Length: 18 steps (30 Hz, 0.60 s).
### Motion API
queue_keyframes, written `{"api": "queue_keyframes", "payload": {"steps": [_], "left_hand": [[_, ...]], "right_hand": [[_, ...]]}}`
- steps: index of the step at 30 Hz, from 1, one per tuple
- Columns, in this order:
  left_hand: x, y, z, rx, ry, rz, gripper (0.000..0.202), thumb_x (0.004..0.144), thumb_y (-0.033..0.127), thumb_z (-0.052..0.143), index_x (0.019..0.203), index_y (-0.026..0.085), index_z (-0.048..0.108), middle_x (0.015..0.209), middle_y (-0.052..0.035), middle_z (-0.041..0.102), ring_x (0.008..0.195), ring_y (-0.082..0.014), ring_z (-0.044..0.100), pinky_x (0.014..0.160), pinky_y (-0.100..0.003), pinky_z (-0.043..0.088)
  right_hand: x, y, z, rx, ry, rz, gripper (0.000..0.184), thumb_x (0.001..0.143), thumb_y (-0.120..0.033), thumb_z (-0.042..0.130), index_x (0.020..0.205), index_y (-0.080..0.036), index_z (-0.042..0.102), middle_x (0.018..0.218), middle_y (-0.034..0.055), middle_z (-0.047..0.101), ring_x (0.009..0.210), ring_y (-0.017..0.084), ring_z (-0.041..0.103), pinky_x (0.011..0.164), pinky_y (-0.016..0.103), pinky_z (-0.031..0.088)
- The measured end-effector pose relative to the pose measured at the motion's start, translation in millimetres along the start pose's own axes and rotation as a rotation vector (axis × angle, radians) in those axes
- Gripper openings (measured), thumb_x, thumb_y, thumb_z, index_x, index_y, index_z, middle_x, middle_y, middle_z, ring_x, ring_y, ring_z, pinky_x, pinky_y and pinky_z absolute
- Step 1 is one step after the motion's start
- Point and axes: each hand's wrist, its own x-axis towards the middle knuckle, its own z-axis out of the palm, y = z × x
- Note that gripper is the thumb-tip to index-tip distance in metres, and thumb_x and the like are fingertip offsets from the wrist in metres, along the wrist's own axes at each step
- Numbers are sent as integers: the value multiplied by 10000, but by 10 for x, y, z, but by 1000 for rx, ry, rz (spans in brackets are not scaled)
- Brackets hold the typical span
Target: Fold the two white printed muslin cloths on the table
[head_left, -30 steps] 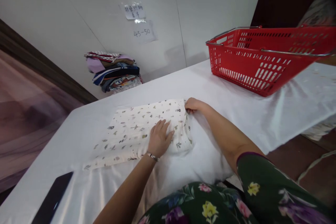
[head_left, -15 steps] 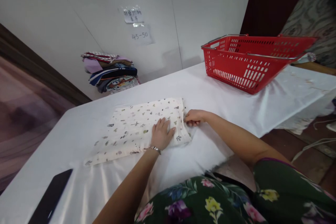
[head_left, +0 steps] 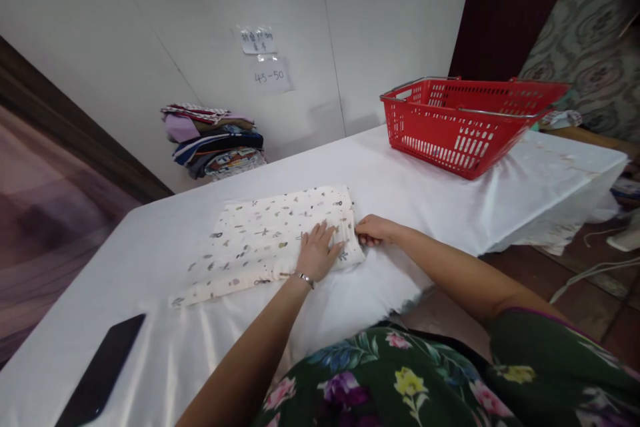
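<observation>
A folded white cloth (head_left: 270,230) with a small plant-like print lies on the white-covered table. My left hand (head_left: 317,251), a bracelet at its wrist, lies flat on the cloth's right part, fingers stretched out. At the cloth's right edge, my right hand (head_left: 374,229) has its fingers curled and pinches the edge there. Its fingertips are partly hidden. Creases run through the fabric between the two hands.
A red shopping basket (head_left: 450,127) with metal handles stands at the back right of the table (head_left: 320,327). Folded clothes (head_left: 215,140) are stacked by the wall. A dark phone-like slab (head_left: 103,370) lies front left. Paper signs (head_left: 270,73) hang on the wall.
My left hand has slid slightly right over the cloth, toward the pinched edge. My right hand keeps its pinch there. The camera view has shifted a little.
</observation>
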Motion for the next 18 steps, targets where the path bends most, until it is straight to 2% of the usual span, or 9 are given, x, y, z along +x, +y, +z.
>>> {"api": "queue_keyframes", "payload": {"steps": [4, 8, 14, 18], "left_hand": [[-65, 40, -14, 23, -28, 25, 512, 885, 475, 371, 1335, 233, 412, 1447, -74, 339, 1347, -253, 250, 1080, -512, 176], [-82, 40, -4, 22, -25, 21, 509, 888, 467, 368, 1339, 235, 407, 1444, -72, 345, 1342, -246, 259, 1081, -500, 183], [-86, 5, 32, 28, -16, 40, 531, 880, 514, 354, 1342, 256, 399, 1437, -55, 362, 1340, -249, 259, 1088, -534, 131], [-95, -11, -16, -10, -30, 24, 518, 878, 519, 360, 1314, 251, 437, 1439, -59, 356, 1342, -248, 262, 1086, -512, 168]], "right_hand": [[-64, 15, 85, 1, -78, 25, 203, 738, -298, 549, 606, -145, 568, 483, -25, 563, 329, 50, 428, 299, 177, 226], [-146, 27, 124, -35, -123, 69, 238, 698, -300, 568, 519, -148, 532, 411, -23, 504, 313, 58, 395, 293, 185, 202], [-236, 30, 121, -21, -52, 78, 190, 674, -240, 529, 519, -176, 441, 375, -69, 404, 305, 44, 334, 313, 186, 173], [-291, 13, 137, -39, -70, 118, 213, 689, -285, 520, 518, -170, 464, 392, -47, 430, 311, 54, 355, 316, 196, 179]]}}
